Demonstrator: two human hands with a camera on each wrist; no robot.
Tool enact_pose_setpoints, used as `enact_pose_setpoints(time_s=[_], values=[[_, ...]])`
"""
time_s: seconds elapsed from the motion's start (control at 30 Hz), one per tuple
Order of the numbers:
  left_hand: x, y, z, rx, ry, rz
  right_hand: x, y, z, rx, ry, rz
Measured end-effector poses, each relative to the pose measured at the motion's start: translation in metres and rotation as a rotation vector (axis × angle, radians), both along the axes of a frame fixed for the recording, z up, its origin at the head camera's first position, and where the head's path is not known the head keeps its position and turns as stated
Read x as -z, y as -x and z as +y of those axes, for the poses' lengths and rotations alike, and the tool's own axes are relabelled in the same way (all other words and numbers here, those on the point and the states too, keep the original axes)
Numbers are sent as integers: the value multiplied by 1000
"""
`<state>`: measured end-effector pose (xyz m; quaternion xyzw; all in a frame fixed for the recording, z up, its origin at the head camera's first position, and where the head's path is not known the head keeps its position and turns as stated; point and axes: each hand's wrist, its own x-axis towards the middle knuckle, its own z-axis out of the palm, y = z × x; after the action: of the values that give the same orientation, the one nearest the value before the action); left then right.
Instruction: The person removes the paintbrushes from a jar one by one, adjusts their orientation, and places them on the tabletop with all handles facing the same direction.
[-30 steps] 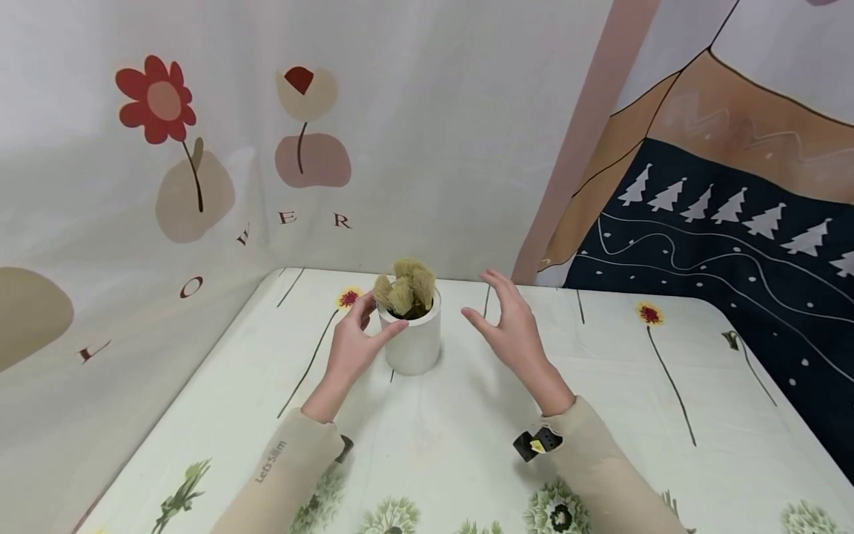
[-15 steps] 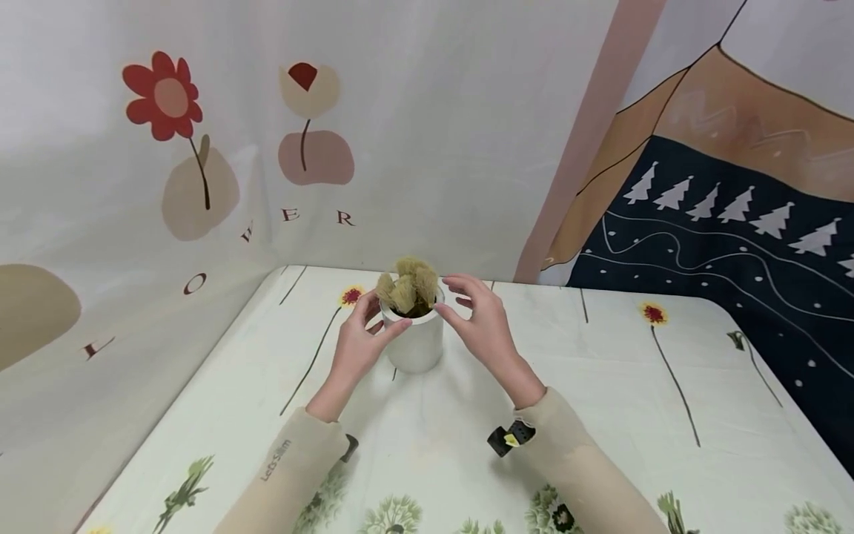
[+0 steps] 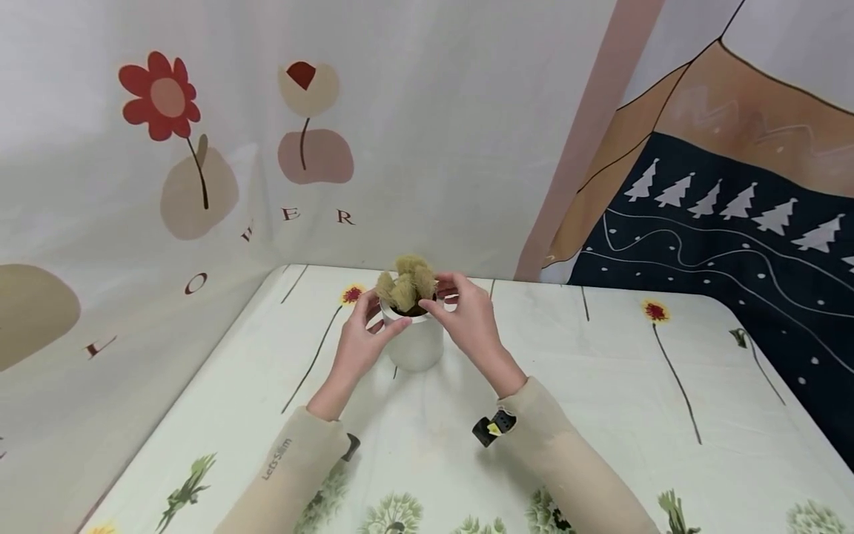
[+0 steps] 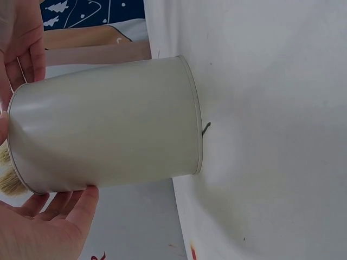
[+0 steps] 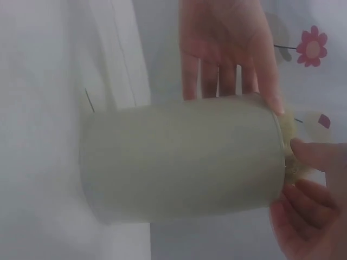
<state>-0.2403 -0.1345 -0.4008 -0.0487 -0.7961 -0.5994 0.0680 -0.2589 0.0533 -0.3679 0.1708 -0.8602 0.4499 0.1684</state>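
Observation:
A white flower pot (image 3: pixel 416 345) stands upright on the table; a fuzzy yellow-green plant (image 3: pixel 403 289) rises from dark filling inside. My left hand (image 3: pixel 356 341) holds the pot's left side, its thumb at the front rim and fingers along the outer wall, as the left wrist view also shows. My right hand (image 3: pixel 470 319) is at the right rim. Its thumb reaches over the rim beside the plant, and its fingers (image 4: pixel 37 57) meet the outer wall. Whether the right hand also touches the plant is hard to tell. The right wrist view shows the pot (image 5: pixel 184 157) sideways.
A white tablecloth (image 3: pixel 567 363) with printed flowers covers the table. Behind the pot, close by, hangs a pale printed curtain (image 3: pixel 440 148). A dark blue patterned cloth (image 3: pixel 720 245) hangs at the right. Small black straps show at both sleeves.
My right hand has come in leftward from beside the pot to its right rim, the thumb now over the opening. My left hand stays on the pot, which has not visibly moved.

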Motion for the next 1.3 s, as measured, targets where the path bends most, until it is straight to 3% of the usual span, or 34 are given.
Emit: enact_pose_setpoints(time_s=[0.23, 0.53, 0.9, 1.3], values=[[-1, -1, 2, 1, 1, -5, 2, 1, -6, 58, -59, 54], [-2, 1, 3, 3, 6, -6, -1, 2, -4, 56, -10, 112], [-3, 0, 2, -4, 23, -12, -24, -1, -1, 9, 141, 170], [-3, -1, 0, -7, 17, -22, -56, -3, 15, -15, 355, 327]])
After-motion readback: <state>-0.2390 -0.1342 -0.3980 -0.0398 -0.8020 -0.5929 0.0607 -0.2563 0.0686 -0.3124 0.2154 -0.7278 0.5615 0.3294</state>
